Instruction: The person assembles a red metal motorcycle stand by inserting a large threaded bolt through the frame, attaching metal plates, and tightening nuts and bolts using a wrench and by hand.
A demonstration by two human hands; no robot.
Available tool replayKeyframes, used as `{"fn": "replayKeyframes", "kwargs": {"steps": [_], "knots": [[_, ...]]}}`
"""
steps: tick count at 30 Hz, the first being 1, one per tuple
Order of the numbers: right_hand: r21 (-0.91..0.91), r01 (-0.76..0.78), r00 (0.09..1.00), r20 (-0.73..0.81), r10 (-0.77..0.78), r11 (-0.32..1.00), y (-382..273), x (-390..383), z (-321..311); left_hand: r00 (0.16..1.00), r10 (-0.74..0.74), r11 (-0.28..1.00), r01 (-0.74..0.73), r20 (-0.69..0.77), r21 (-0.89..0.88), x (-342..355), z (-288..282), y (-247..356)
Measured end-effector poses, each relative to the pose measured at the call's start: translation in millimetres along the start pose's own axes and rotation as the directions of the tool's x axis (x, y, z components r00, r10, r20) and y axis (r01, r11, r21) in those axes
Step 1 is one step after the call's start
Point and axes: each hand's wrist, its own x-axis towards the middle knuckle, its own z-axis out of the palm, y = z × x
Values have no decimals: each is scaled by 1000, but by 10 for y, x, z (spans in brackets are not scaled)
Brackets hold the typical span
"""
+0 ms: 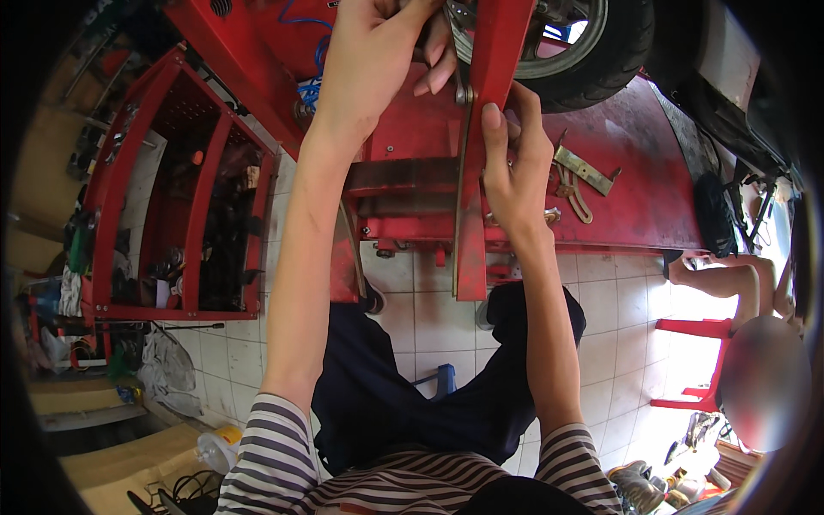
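An upright red metal bar (495, 51) rises in front of me at the top of the head view. My right hand (519, 167) grips its right side, the thumb along the near face and the other fingers partly hidden behind. Further up, my left hand (386, 56) is closed with its fingers curled, just left of the bar; what it holds is cut off or hidden. A slim silver tool like a wrench, its ring end (464, 93) against the bar, runs up beside those fingertips. Behind the bar stands a wheel with a black tyre (631, 51).
On the red platform (652, 180) lie a yellowish metal bracket (585, 170) and a curved slotted piece (581, 202). A red shelf frame (103, 249) stands left. To the right, another person's bare leg (730, 275) shows by a red stool (687, 328). Blue wire (322, 56) hangs near my left wrist.
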Motion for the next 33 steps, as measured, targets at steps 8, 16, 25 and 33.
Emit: {"fn": "replayKeyframes", "kwargs": {"steps": [8,16,25,33], "knots": [[16,5,1000,2,-5,1000,-38,8,5,949,-233,880,298,211,-369,139,-412,-571],[33,-7,1000,5,7,999,-25,10,-8,765,-507,-43,438,397,-898,-307,-282,-929],[23,-26,1000,1,26,999,2,-9,-3,791,-504,-520,42,347,-853,-765,-32,-723],[-32,-55,998,7,56,998,-52,-18,-1,846,-455,-435,58,276,-898,-839,-106,-699]]}}
